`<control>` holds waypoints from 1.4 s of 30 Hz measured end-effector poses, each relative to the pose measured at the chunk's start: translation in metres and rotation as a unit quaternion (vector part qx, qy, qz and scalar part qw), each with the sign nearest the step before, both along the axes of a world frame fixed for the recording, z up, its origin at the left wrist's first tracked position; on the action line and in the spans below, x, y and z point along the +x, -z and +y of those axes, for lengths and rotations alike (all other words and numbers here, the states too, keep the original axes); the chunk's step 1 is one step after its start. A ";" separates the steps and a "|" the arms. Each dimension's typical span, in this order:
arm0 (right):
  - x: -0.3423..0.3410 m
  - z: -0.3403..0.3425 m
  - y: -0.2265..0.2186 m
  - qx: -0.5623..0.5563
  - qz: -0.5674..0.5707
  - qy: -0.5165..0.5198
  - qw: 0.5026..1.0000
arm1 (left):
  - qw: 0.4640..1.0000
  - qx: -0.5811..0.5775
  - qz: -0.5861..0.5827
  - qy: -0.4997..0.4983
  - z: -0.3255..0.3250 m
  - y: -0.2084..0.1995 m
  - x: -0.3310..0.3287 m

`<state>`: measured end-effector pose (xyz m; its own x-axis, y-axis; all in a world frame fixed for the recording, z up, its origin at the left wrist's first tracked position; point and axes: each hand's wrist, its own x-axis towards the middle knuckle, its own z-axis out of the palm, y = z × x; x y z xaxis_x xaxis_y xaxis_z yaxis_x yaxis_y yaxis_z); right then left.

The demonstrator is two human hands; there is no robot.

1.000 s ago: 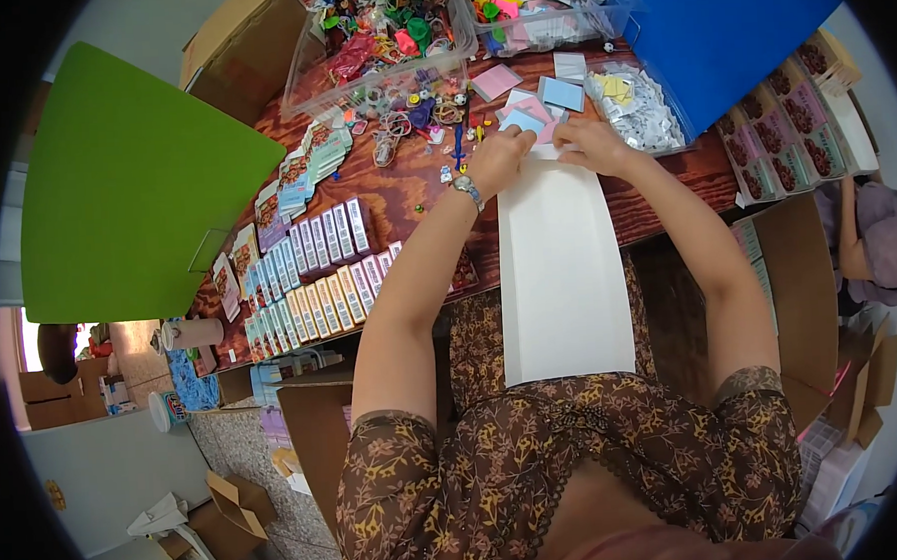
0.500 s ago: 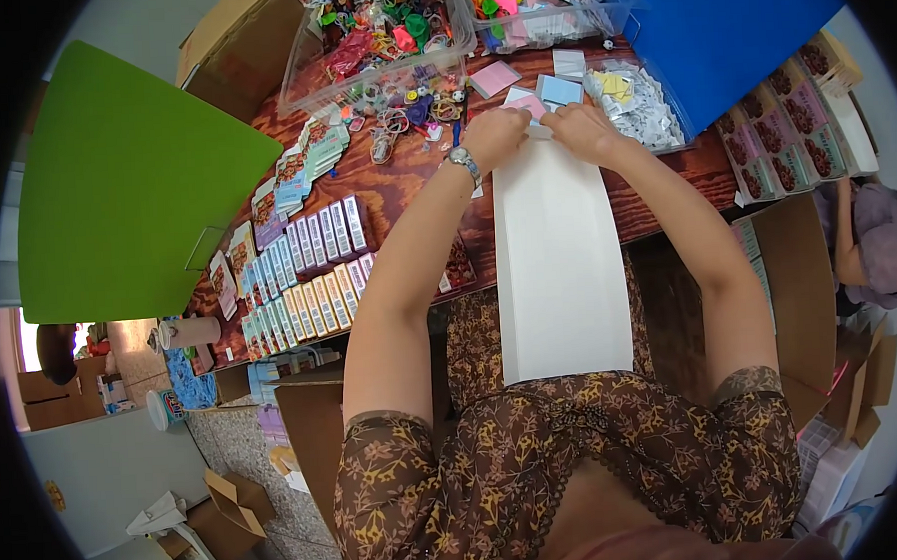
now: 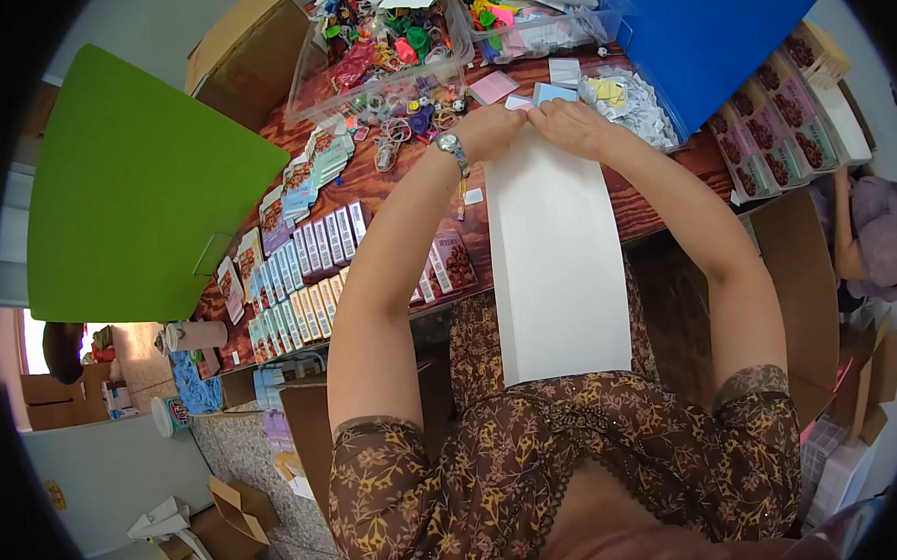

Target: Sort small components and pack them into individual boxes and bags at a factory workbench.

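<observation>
Now, I find left hand (image 3: 494, 134) and right hand (image 3: 572, 130) closer together, curled, grasp undeterminable, at the far end of the white strip (image 3: 560, 265) spanning table (image 3: 706, 161) to dress (image 3: 475, 351), apparently concentrating work there.

Bare left hand (image 3: 492, 133) and right hand (image 3: 569, 129) at the grip, silver-toned wristwatch (image 3: 452, 152) just behind it at left, brown floral garment (image 3: 482, 469) farther back with yellow sprigs, short sleeves (image 3: 378, 448), scalloped dark neckline.

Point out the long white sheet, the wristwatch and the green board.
Long white sheet (image 3: 560, 260): head view, middle of its broad face.
Wristwatch (image 3: 449, 143): head view, its dial.
Green board (image 3: 144, 193): head view, middle of its face.
</observation>
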<state>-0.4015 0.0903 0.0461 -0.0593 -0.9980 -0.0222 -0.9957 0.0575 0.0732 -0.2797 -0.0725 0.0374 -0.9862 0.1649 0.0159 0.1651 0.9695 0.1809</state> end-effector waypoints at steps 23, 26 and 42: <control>-0.002 0.110 -0.071 -0.520 -0.685 0.081 0.504 | 0.618 0.614 0.351 -0.344 0.169 0.005 0.146; -0.004 0.121 -0.066 -0.396 -0.700 0.137 0.579 | 0.649 0.528 0.391 -0.384 0.125 -0.025 0.161; -0.001 0.084 0.010 -0.167 -0.766 0.196 0.589 | 0.886 0.242 0.099 -0.384 -0.010 -0.021 0.000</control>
